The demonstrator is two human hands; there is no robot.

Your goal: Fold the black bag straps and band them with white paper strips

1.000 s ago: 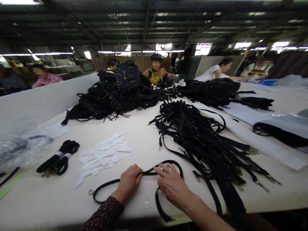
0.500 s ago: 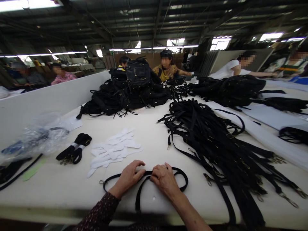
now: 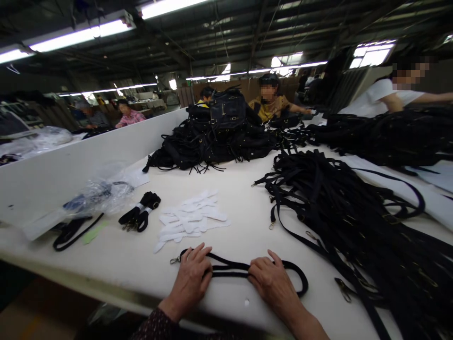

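Observation:
A black strap (image 3: 305, 279) lies folded in long loops on the pale table in front of me. My left hand (image 3: 191, 275) is over its left part, fingers bent onto the strands, close to a metal clip (image 3: 174, 260) at the strap's end. With curled fingers my right hand (image 3: 272, 279) grips the strands further right, and a rounded loop sticks out beyond it. What lies under both palms is hidden. Beyond my left hand is a loose pile of white strips (image 3: 194, 218). To the left of that pile lie folded black straps (image 3: 153, 200) bound with white bands.
At right spreads a big heap of black straps (image 3: 325, 189) with metal clips. Black bags (image 3: 226, 123) are piled at the back. Clear plastic wrapping (image 3: 106, 193) lies by the low white partition (image 3: 85, 156). Several people work beyond the table.
My hands have moved apart along the strap, and its loose end that hung toward me is now drawn in alongside the other strands. The view has turned left.

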